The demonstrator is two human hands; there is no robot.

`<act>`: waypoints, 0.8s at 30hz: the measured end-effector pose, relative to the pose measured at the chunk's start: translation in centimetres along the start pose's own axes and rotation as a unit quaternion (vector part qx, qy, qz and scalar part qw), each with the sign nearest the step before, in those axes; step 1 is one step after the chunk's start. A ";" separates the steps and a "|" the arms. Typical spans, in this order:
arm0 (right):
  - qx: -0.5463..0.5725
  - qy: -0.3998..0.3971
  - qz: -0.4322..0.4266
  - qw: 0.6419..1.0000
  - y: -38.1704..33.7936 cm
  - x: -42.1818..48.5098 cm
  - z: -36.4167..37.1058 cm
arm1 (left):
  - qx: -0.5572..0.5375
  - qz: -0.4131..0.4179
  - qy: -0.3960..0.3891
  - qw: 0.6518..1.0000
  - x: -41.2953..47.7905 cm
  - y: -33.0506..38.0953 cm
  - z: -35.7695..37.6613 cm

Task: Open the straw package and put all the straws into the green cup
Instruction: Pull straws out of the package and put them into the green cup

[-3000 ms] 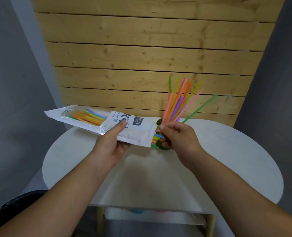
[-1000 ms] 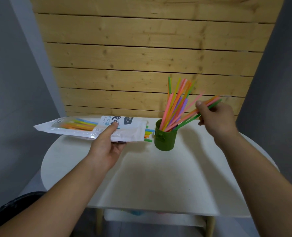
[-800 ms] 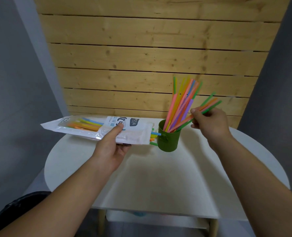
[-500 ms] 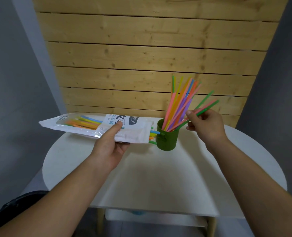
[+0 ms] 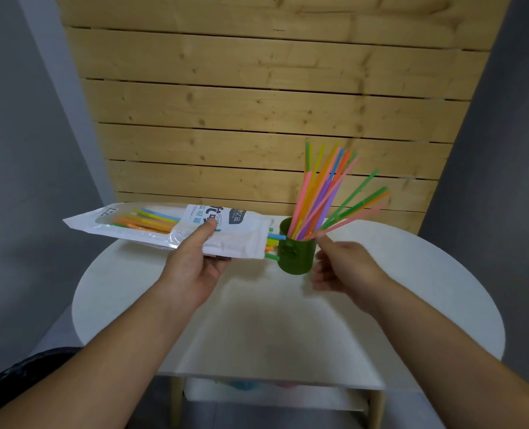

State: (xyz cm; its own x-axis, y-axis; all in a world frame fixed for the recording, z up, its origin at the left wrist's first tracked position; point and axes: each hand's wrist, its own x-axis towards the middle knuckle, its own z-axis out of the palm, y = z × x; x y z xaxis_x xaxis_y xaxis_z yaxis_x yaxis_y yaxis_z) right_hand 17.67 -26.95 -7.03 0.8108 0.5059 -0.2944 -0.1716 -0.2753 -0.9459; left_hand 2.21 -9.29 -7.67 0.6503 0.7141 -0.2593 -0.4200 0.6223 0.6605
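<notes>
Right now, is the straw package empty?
No: coloured straws show through the clear window of the straw package in the left hand, and some ends poke out toward the green cup.

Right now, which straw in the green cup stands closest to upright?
The green straw at the bunch's far left; every other straw in the green cup leans rightward.

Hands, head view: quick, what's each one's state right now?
Left hand: grips the straw package, thumb on top.
Right hand: open, fingers relaxed, holding nothing, beside the green cup.
</notes>
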 end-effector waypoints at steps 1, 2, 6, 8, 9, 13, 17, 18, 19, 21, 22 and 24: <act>0.075 -0.033 0.034 0.996 0.2 -0.4 0.9 | 0.009 0.005 -0.005 1.000 -0.1 0.1 0.1; 0.156 -0.061 0.061 0.984 0.3 -0.8 1.8 | 0.026 0.017 -0.013 0.999 -0.2 0.1 0.2; 0.386 -0.117 0.102 0.909 0.4 -2.1 5.1 | 0.143 0.114 -0.053 0.982 -0.9 -0.2 0.9; 0.452 -0.128 0.101 0.877 0.5 -2.5 5.9 | 0.174 0.144 -0.058 0.972 -1.4 -0.7 1.4; 0.473 -0.135 0.102 0.864 0.6 -2.6 6.1 | 0.183 0.152 -0.057 0.970 -1.5 -0.9 1.5; 0.488 -0.109 0.096 0.861 0.5 -2.5 6.2 | 0.198 0.161 -0.044 0.966 -1.7 -1.2 1.8; 0.414 -0.067 0.092 0.903 0.5 -2.2 6.0 | 0.196 0.164 -0.038 0.966 -1.7 -0.5 1.6; 0.397 -0.068 0.093 0.911 0.6 -2.2 6.1 | 0.200 0.169 -0.040 0.964 -1.7 -0.4 1.6; 0.382 -0.067 0.092 0.917 0.6 -2.2 6.1 | 0.206 0.174 -0.044 0.962 -1.6 -0.4 1.6; 0.349 -0.064 0.081 0.931 0.6 -2.2 6.2 | 0.209 0.183 -0.048 0.959 -1.6 -0.4 1.6; 0.331 -0.060 0.074 0.939 0.6 -2.2 6.2 | 0.208 0.184 -0.047 0.960 -1.6 -0.4 1.6; 0.284 -0.041 0.064 0.956 0.6 -2.0 6.2 | 0.199 0.179 -0.039 0.963 -1.4 -0.4 1.5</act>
State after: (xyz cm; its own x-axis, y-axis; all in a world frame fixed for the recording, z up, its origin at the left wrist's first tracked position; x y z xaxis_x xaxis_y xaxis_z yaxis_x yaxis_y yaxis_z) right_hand 12.46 -23.10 -7.81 0.7202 0.5667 -0.4002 -0.5613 0.1369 -0.8162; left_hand 2.38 -11.02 -6.53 0.5618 0.8236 0.0782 -0.3592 0.1578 0.9198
